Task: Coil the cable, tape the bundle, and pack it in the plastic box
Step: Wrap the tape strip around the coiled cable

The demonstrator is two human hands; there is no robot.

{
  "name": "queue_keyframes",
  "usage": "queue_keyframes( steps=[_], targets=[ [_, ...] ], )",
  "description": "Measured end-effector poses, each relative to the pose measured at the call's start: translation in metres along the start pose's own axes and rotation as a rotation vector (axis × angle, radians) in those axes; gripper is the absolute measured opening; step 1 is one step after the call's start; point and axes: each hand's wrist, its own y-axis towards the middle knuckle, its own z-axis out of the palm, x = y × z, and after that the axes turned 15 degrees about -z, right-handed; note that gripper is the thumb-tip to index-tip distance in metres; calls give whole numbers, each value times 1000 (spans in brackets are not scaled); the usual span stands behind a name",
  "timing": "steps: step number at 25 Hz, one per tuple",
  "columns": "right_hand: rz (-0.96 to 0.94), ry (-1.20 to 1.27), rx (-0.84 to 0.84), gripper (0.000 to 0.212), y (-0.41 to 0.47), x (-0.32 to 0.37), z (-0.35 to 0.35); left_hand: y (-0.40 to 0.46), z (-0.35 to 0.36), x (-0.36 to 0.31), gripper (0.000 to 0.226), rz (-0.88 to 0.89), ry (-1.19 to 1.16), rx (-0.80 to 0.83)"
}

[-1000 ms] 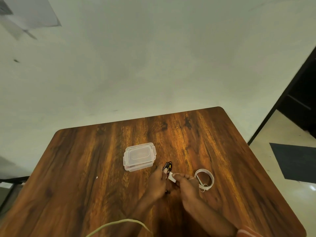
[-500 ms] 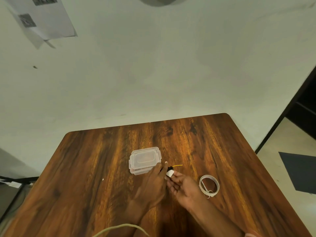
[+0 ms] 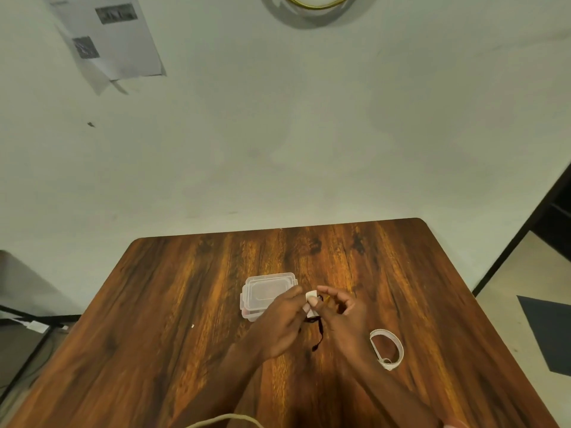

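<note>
My left hand [image 3: 282, 322] and my right hand [image 3: 343, 319] meet over the middle of the wooden table [image 3: 173, 304]. Between their fingertips is a small coiled black cable [image 3: 318, 330] with a yellow end, one loop hanging down. A white piece of tape [image 3: 311, 295] is pinched at the bundle by both thumbs and forefingers. The clear plastic box [image 3: 265, 293] with its lid on lies just beyond my left hand. A white roll of tape [image 3: 387, 348] lies flat on the table to the right of my right hand.
A pale wall stands right behind the table's far edge. A paper sheet [image 3: 108, 38] hangs on it at upper left. A dark door frame [image 3: 531, 217] and a floor mat [image 3: 550, 332] are on the right. A light cord [image 3: 225, 420] crosses the bottom edge.
The camera has tilted up, so the table sits lower in the frame. My hands stayed together on the bundle, and the white tape piece is now turned to the bundle's top.
</note>
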Motion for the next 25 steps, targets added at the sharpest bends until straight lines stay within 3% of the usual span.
queue_keyframes(
  steps=[2, 6, 13, 19, 25],
  targets=[
    [-61, -102, 78, 20, 8, 1, -4, 1, -4, -3, 25, -5, -51, 9],
    [82, 117, 168, 22, 18, 11, -5, 2, -4, -9, 24, -35, -89, -21],
    [200, 415, 17, 37, 10, 15, 9, -5, -3, -26, 32, -154, -183, -84],
    [158, 432, -51, 36, 6, 28, 11, -10, -3, -22, 25, -37, -20, -204],
    [41, 392, 24, 33, 4, 38, 9, -13, -9, -22, 32, 72, 138, -297]
  ],
)
